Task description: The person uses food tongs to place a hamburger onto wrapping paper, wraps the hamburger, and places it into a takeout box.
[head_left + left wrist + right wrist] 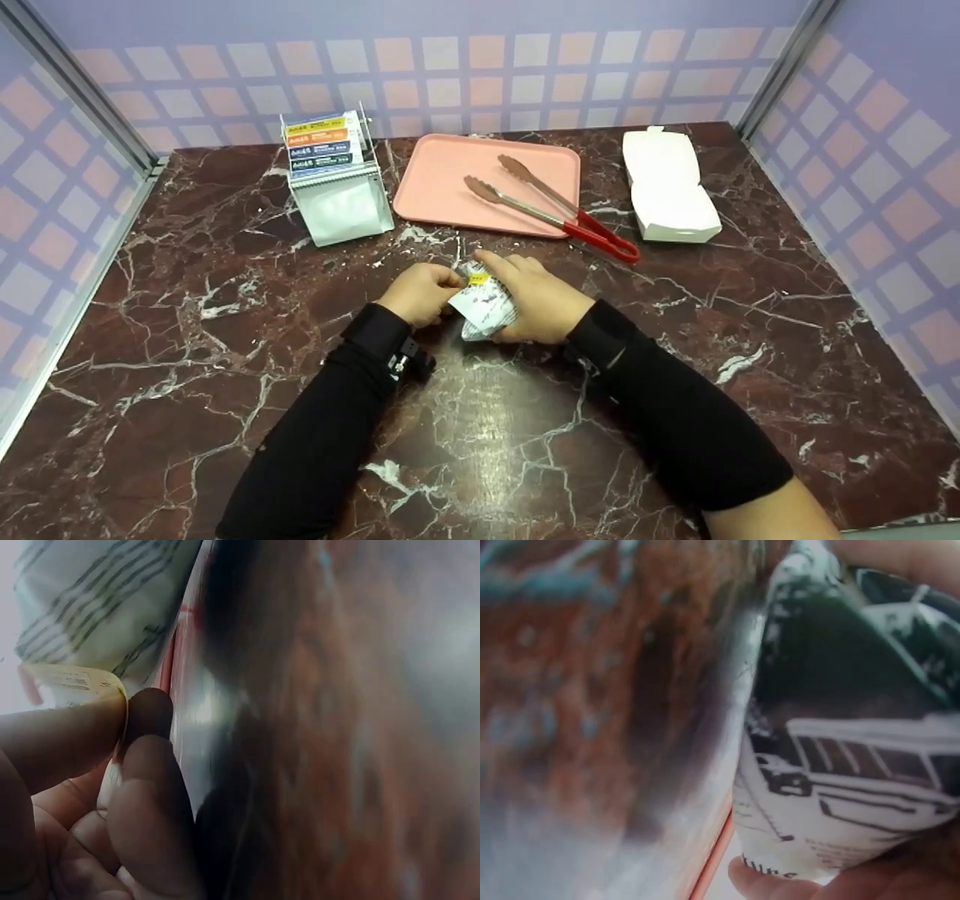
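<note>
A paper-wrapped packet (484, 307), white with dark print, stands over the middle of the table. My right hand (544, 300) grips it from the right, fingers at the far side and thumb at the near side. In the right wrist view, the wrapper (855, 765) shows a black-and-white vehicle picture between fingers and thumb. A yellow label (478, 278) lies on its upper part. My left hand (424, 294) is at the packet's left side. In the left wrist view, its thumb and finger pinch the yellow-edged label (82, 682) beside the striped wrapper. What is inside stays hidden.
Behind the hands lies a pink tray (435, 187), with red-handled tongs (555, 214) across its right edge. A stand (337, 202) of colour-banded label cards is at back left. An unfolded white box (667, 187) sits at back right. Tiled-pattern walls (480, 67) enclose the marbled table.
</note>
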### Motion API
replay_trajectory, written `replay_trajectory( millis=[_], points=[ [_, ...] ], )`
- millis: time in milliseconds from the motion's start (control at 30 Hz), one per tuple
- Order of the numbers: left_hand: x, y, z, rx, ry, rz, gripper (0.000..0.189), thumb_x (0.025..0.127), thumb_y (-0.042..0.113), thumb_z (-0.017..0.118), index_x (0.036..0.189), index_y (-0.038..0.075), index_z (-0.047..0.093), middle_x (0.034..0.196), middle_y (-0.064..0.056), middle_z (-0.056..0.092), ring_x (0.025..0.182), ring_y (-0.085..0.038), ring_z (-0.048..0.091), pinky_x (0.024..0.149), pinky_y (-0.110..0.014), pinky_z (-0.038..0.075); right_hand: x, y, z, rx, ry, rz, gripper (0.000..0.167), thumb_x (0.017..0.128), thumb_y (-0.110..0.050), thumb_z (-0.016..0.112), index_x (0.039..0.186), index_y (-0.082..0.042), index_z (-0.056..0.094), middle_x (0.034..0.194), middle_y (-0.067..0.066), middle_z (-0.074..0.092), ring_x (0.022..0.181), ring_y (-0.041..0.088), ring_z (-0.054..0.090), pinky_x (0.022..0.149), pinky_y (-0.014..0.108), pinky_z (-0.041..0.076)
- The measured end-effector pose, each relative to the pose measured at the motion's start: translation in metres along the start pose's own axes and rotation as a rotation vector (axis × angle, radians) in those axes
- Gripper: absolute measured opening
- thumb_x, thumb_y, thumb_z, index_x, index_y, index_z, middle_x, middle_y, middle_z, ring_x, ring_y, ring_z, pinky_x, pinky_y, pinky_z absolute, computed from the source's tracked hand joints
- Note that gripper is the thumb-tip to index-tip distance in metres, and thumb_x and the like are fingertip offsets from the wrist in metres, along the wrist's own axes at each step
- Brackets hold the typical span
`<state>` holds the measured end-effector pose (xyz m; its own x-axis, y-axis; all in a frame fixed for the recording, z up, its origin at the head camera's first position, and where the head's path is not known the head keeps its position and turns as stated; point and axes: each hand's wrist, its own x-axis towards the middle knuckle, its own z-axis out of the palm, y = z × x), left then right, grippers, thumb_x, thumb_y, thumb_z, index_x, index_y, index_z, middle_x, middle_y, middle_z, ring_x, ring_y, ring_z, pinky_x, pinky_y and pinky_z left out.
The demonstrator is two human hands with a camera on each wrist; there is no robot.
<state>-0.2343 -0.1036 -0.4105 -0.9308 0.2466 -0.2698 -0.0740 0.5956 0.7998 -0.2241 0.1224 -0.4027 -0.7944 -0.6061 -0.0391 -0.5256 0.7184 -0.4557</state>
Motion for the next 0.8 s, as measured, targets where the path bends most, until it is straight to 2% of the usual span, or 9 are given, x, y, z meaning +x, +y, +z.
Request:
replay_trajectory(
  millis=[133,300,467,567,667,733,800],
  points=[
    [0.001,0.000,0.003,0.004,0.011,0.013,0.025,0.099,0.016,0.068,0.118,0.002,0.076,0.099,-0.008,0.073,0.066,-0.011,0.059,0.053,-0.023,0.052,0.000,-0.001,0.000,0.012,0.016,-0.002,0.127,0.069,-0.025,0.096,0.169,-0.026,0.018,0.155,0.015,0.048,0.139,0.034,0.047,0.116,0.049,0.048],
    [0.001,-0.001,0.005,-0.015,0.032,0.019,0.023,0.096,0.014,0.068,0.115,0.003,0.076,0.103,-0.010,0.073,0.066,-0.013,0.059,0.053,-0.024,0.053,-0.001,-0.001,0.000,0.046,0.025,-0.003,0.125,0.071,-0.025,0.096,0.169,-0.026,0.020,0.153,0.013,0.049,0.138,0.033,0.047,0.113,0.047,0.048],
    [-0.002,0.001,0.006,-0.010,0.090,0.032,0.022,0.095,0.019,0.072,0.110,0.003,0.074,0.098,-0.009,0.073,0.064,-0.013,0.058,0.054,-0.024,0.051,0.000,-0.001,0.000,0.047,0.035,-0.005,0.124,0.070,-0.025,0.096,0.169,-0.026,0.020,0.150,0.012,0.050,0.136,0.032,0.047,0.113,0.047,0.048],
    [-0.003,0.002,0.008,-0.026,0.100,0.023,0.020,0.095,0.013,0.070,0.110,0.002,0.074,0.097,-0.009,0.072,0.067,-0.014,0.060,0.057,-0.024,0.053,0.000,-0.001,0.000,0.049,0.039,-0.005,0.125,0.070,-0.024,0.096,0.169,-0.026,0.020,0.150,0.012,0.050,0.136,0.032,0.048,0.113,0.047,0.048],
    [-0.004,0.004,0.011,0.001,0.088,0.037,0.024,0.093,0.004,0.065,0.115,0.002,0.075,0.106,-0.012,0.074,0.080,-0.019,0.065,0.068,-0.027,0.057,0.000,-0.001,0.000,0.051,0.044,-0.005,0.124,0.069,-0.024,0.096,0.168,-0.026,0.021,0.149,0.012,0.051,0.135,0.033,0.048,0.113,0.047,0.048],
    [-0.004,0.005,0.013,0.032,0.083,0.062,0.028,0.093,0.002,0.063,0.118,0.003,0.075,0.113,-0.012,0.075,0.093,-0.022,0.066,0.080,-0.029,0.056,0.001,0.000,0.000,0.049,0.050,-0.004,0.124,0.069,-0.023,0.096,0.168,-0.026,0.022,0.149,0.012,0.051,0.135,0.033,0.048,0.114,0.047,0.047],
    [-0.004,0.004,0.014,0.033,0.073,0.078,0.031,0.092,-0.001,0.060,0.120,0.002,0.074,0.115,-0.013,0.075,0.099,-0.024,0.066,0.085,-0.030,0.055,0.001,0.000,0.000,0.049,0.051,-0.004,0.124,0.069,-0.023,0.096,0.168,-0.026,0.022,0.149,0.013,0.051,0.135,0.034,0.048,0.114,0.047,0.047]
  ],
)
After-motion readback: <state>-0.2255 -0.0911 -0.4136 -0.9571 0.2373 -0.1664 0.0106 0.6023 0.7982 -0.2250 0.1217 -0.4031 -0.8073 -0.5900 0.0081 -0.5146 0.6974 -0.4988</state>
